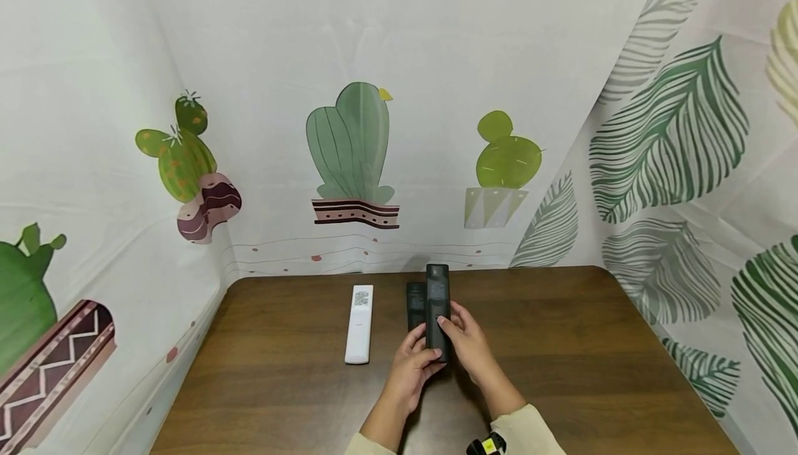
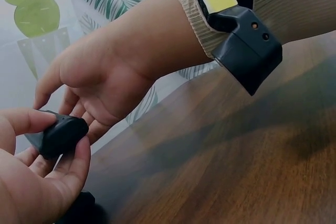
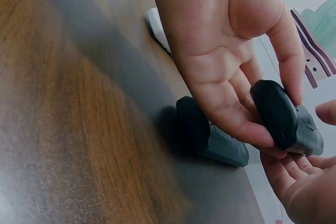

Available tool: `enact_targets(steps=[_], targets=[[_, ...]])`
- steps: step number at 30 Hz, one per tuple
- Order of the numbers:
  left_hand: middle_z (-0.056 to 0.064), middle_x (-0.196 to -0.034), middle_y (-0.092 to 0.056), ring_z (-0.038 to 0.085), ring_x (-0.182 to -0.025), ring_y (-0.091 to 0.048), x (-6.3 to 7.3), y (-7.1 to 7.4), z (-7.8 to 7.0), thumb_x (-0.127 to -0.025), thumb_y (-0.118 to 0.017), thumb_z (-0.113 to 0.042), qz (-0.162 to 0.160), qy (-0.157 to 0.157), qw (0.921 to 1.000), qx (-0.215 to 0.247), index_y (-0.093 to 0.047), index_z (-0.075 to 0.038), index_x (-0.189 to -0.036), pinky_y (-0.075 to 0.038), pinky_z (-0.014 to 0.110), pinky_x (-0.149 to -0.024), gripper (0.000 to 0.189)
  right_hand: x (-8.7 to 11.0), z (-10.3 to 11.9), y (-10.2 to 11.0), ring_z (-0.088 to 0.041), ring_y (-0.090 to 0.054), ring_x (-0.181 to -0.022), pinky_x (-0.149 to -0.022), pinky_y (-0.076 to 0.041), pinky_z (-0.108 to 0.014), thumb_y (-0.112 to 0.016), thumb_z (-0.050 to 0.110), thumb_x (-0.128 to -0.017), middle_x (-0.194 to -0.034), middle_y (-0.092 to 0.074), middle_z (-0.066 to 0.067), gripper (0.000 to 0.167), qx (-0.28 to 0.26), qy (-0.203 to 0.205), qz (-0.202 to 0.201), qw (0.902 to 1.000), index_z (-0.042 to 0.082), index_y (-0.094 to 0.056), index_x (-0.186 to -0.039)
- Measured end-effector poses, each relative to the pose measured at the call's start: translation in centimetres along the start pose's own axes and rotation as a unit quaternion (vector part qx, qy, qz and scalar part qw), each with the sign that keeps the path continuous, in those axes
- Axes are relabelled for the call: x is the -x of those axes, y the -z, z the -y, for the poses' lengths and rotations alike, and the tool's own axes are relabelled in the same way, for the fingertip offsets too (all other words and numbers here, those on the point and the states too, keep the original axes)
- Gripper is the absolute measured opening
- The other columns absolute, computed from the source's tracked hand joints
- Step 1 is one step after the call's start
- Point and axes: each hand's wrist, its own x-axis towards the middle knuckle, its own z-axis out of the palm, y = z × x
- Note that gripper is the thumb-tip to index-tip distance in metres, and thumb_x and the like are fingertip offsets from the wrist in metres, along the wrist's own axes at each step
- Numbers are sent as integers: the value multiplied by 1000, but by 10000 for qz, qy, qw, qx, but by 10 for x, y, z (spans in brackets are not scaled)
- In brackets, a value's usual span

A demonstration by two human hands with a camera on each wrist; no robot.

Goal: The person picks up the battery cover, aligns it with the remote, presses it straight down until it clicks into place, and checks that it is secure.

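Both hands hold a black remote control (image 1: 438, 296) above the table, its long side pointing away from me. My left hand (image 1: 411, 366) grips the near end, thumb on top and fingers around the side and beneath. My right hand (image 1: 472, 345) holds it from the right, with the thumb on its upper face. A second black remote (image 1: 415, 297) lies on the table just left of the held one, partly covered by it in the head view. Further left lies a white remote (image 1: 359, 327) with a printed label. The right wrist view shows the held remote's near end (image 3: 278, 116) between the hands.
The brown wooden table (image 1: 280, 372) reaches back to a white cloth (image 1: 430, 60) printed with cacti and leaves. A black wrist camera (image 2: 249, 51) with a yellow label sits on the right sleeve.
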Motion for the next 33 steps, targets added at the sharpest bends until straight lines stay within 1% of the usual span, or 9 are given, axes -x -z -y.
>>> enact_targets(steps=[5,9,22,28,33], targets=[[10,-128,-65,19,-102,-68,2,0,0,-86,-64,0,38,0,10000,-11,-35,-3,-153,-56,36,-89,74,1,0,0,-27,-66,-109,-92,-51,-33,-60,24,-101,-123,-67,-22,59,27,-51,-6,10000,3,-38,-152],[10,-128,-65,19,-102,-68,3,-1,0,-86,-64,0,64,-5,10000,-24,-35,-3,-153,-56,37,-90,73,0,-1,0,-25,-65,-104,-90,-50,-33,-59,21,-101,-123,-67,-23,59,8,-49,-5,10000,2,-37,-152],[9,-127,-65,18,-101,-68,2,0,1,-86,-64,1,104,-38,9999,-17,-36,-4,-152,-57,36,-89,72,-2,-1,-1,-24,-64,-106,-92,-47,-31,-58,19,-101,-126,-67,-22,57,40,-62,18,10000,3,-38,-152],[9,-127,-66,18,-101,-68,1,-1,1,-86,-64,1,103,-46,9999,17,-37,-4,-152,-57,36,-88,72,-5,-1,0,-23,-64,-102,-91,-47,-31,-55,13,-102,-122,-67,-25,54,69,-83,9,9999,-2,-38,-150],[9,-128,-65,18,-102,-68,2,-1,1,-87,-63,1,107,-40,9999,22,-37,-4,-152,-57,36,-89,71,-3,-1,0,-20,-63,-99,-90,-47,-30,-57,16,-101,-119,-68,-22,55,-16,-23,-7,10000,0,-39,-150]])
